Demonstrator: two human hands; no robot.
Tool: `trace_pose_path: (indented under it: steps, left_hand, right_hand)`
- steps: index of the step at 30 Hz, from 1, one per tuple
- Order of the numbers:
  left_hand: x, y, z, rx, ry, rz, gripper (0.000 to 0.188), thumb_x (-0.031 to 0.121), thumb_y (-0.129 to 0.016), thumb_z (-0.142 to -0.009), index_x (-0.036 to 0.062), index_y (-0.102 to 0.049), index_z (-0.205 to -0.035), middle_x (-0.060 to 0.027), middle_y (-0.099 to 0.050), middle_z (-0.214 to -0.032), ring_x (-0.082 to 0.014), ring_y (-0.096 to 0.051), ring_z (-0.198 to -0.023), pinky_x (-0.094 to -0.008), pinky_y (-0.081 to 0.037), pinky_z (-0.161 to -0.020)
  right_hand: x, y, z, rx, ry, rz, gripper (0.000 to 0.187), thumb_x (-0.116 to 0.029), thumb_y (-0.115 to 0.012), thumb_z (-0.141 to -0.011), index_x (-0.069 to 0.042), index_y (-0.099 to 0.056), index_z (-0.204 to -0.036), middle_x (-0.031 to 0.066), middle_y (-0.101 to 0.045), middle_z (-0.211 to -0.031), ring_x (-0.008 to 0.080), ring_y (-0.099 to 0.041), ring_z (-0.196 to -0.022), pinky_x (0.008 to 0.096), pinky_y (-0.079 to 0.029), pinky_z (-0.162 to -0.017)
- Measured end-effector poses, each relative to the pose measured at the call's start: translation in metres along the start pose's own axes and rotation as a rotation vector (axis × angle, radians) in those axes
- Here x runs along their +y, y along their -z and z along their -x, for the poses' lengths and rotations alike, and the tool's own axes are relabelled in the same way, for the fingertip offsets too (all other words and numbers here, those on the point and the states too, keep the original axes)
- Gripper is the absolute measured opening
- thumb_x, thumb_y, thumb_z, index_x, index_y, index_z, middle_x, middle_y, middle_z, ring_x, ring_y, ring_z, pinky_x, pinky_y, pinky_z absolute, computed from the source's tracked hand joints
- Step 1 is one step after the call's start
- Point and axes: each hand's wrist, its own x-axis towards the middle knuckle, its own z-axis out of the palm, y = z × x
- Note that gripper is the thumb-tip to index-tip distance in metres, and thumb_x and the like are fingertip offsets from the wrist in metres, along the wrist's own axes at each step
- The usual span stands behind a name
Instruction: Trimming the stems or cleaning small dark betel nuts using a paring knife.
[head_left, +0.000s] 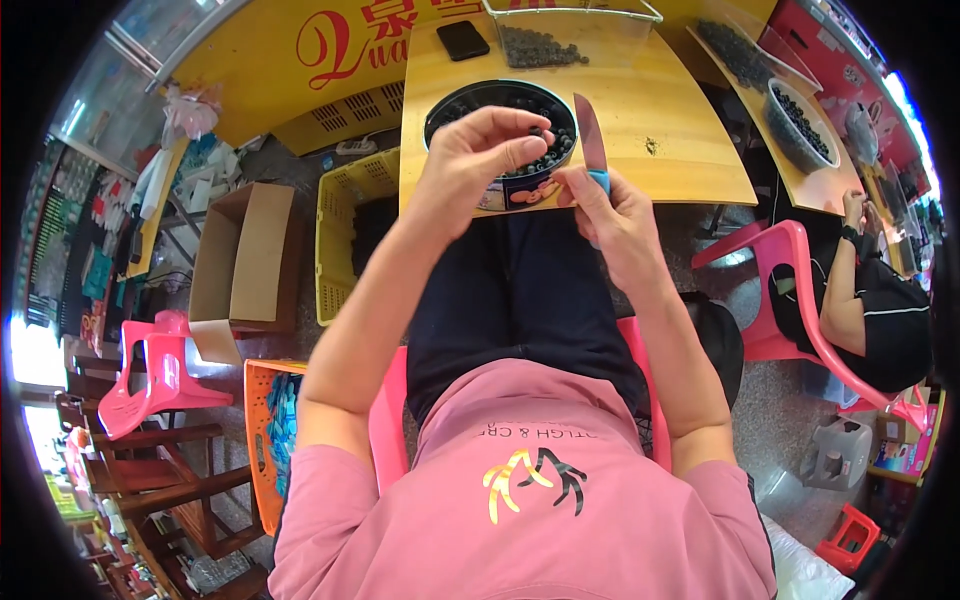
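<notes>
My right hand (612, 212) grips a knife (590, 132) by its blue handle, with the broad blade pointing up and away from me. My left hand (465, 160) is raised over a round tin (430, 128), thumb and forefinger pinched around a small dark round piece (547, 137), too small to name exactly. Many similar dark, berry-like pieces (560, 112) lie inside the tin, and my left hand hides part of it. The tin stands at the near edge of a wooden table (680, 140), a short way left of the knife.
A black phone (462, 41) and a clear container (510, 45) with dark round pieces lie farther back. A yellow crate (335, 230) and cardboard box (255, 260) stand left. At right, a person (865, 300) sits in a pink chair (780, 260) near a bowl (785, 145) of dark pieces.
</notes>
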Motion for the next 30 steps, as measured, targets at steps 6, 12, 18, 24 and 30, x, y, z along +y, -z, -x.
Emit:
trace_pose_path:
  steps: [6, 12, 18, 24, 30]
  left_hand:
    - [-0.016, -0.033, 0.035, 0.107, -0.094, 0.383, 0.020, 0.007, -0.070, -0.086, 0.0032, -0.066, -0.105, -0.0036, -0.066, -0.094, -0.0088, -0.063, -0.083, -0.0235, -0.051, -0.076]
    - [-0.016, -0.037, 0.048, 0.145, -0.136, 0.246, 0.020, 0.004, -0.067, -0.088, 0.0001, -0.062, -0.107, -0.0054, -0.066, -0.095, -0.0111, -0.065, -0.085, -0.0243, -0.053, -0.080]
    - [-0.006, -0.042, 0.054, 0.167, -0.133, 0.152, 0.020, 0.000, -0.065, -0.088, -0.0032, -0.059, -0.106, -0.0091, -0.066, -0.100, -0.0132, -0.065, -0.090, -0.0251, -0.053, -0.084]
    - [-0.008, -0.042, 0.060, 0.185, -0.164, 0.106, 0.020, -0.001, -0.065, -0.088, -0.0028, -0.060, -0.108, -0.0078, -0.065, -0.103, -0.0116, -0.063, -0.094, -0.0231, -0.051, -0.086]
    - [0.000, -0.041, 0.064, 0.178, -0.059, 0.040, 0.023, -0.001, -0.065, -0.088, -0.0022, -0.062, -0.111, -0.0067, -0.066, -0.104, -0.0098, -0.062, -0.094, -0.0220, -0.051, -0.086]
  right_hand:
    - [-0.003, -0.026, 0.008, -0.026, 0.081, -0.295, 0.024, -0.025, -0.058, -0.097, -0.002, -0.065, -0.096, -0.0012, -0.057, -0.072, 0.0037, -0.041, -0.054, 0.0199, -0.032, -0.049]
    - [-0.005, -0.025, 0.016, 0.047, 0.061, -0.319, 0.021, -0.023, -0.061, -0.096, -0.003, -0.065, -0.095, 0.0016, -0.062, -0.076, 0.0042, -0.044, -0.055, 0.0203, -0.035, -0.050]
    - [-0.010, -0.022, 0.014, 0.071, 0.159, -0.112, 0.018, -0.021, -0.066, -0.092, -0.003, -0.065, -0.094, 0.0005, -0.062, -0.076, 0.0029, -0.044, -0.055, 0.0183, -0.033, -0.049]
    - [-0.020, -0.020, 0.016, -0.021, 0.201, -0.127, 0.019, -0.021, -0.070, -0.089, -0.004, -0.066, -0.098, -0.0027, -0.059, -0.075, 0.0019, -0.044, -0.057, 0.0169, -0.032, -0.050]
    - [-0.024, -0.010, 0.016, -0.055, 0.191, 0.033, 0.020, -0.023, -0.073, -0.087, -0.006, -0.068, -0.094, -0.0057, -0.057, -0.074, 0.0010, -0.044, -0.060, 0.0161, -0.033, -0.053]
